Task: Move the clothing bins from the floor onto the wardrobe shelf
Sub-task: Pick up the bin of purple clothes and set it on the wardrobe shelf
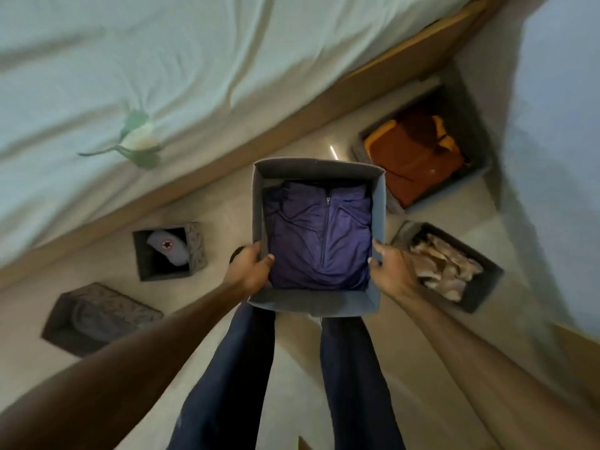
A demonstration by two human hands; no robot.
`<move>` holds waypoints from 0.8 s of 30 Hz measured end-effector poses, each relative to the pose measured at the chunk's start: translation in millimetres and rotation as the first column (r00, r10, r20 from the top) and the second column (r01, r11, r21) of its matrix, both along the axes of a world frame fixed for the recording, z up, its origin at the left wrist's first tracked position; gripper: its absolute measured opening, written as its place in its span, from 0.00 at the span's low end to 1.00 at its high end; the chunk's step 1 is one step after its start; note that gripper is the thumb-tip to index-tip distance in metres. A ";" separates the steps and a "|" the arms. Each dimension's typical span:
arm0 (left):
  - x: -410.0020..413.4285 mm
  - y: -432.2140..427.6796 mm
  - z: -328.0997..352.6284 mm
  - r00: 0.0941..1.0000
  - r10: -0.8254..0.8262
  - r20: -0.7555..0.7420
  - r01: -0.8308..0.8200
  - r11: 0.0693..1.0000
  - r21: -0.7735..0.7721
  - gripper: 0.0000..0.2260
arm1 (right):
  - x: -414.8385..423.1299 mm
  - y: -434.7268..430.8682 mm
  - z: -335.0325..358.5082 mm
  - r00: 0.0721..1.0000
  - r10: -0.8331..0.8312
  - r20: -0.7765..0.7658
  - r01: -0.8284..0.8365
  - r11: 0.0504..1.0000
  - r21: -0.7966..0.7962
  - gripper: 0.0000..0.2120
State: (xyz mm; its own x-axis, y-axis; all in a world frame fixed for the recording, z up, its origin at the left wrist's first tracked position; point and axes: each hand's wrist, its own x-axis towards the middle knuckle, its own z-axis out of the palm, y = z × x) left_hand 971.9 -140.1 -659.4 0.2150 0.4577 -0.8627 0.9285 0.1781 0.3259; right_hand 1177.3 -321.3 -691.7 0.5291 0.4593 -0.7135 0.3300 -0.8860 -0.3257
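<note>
The left hand (250, 267) and the right hand (388, 271) hold 1 grey bin (311, 303) above the person's legs, each gripping a side wall, the left thumb inside the rim. A folded purple zip top (319, 235) lies inside. 4 other bins sit on the pale floor (227, 219): a small bin (196, 251) with a grey cap, a patterned bin (107, 303) with grey cloth, a far bin (467, 102) with an orange garment, and a dark bin (480, 293) with beige fabric. A bed (194, 60) runs alongside.
</note>
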 end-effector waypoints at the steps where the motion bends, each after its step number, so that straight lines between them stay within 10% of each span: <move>1: 3.9 -5.2 38.1 0.999 -0.048 0.012 0.048 0.999 0.007 0.21 | -0.1 -10.8 38.0 0.999 -0.048 0.007 0.048 0.999 0.007 0.24; 12: 42.3 -39.7 302.6 0.862 -0.477 0.170 0.451 0.876 0.169 0.22 | -28.2 -119.0 316.8 0.881 -0.439 0.177 0.428 0.898 0.097 0.25; 24: 150.1 -118.5 406.7 0.450 -0.872 0.192 0.754 0.487 0.440 0.22 | -86.8 -247.4 409.9 0.444 -0.860 0.251 0.783 0.508 0.359 0.25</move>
State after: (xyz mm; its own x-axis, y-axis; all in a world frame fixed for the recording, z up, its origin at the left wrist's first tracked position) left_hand 1122.0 -258.6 -252.7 0.8541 0.0814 -0.5138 0.3970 -0.7403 0.5426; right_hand 1090.5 -568.7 -281.9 0.9058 -0.2478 -0.3437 -0.4047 -0.7463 -0.5284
